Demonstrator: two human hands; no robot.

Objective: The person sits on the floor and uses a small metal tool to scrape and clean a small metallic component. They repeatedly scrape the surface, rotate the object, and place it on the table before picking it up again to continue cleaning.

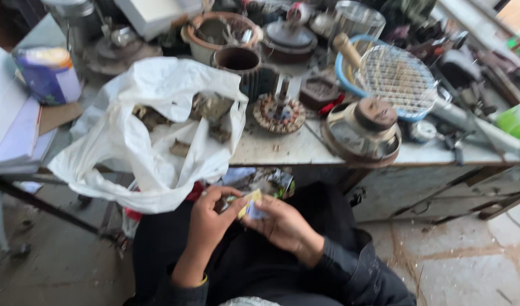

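Left hand (208, 218) and right hand (280, 224) pinch small yellow-and-blue paper packet (250, 207) over lap | I judge it light, limp, tearable | grip edges | white plastic bag (152, 130) nearby

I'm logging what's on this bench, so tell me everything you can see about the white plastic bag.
The white plastic bag is thin, crinkled and partly see-through. It lies slumped on the workbench, its mouth open, its lower part hanging over the front edge above the person's lap. Brownish, dirty-looking bits show inside, too blurred to identify. A finned metal cylinder stands just behind it. Neither hand touches it; the left hand is nearest.
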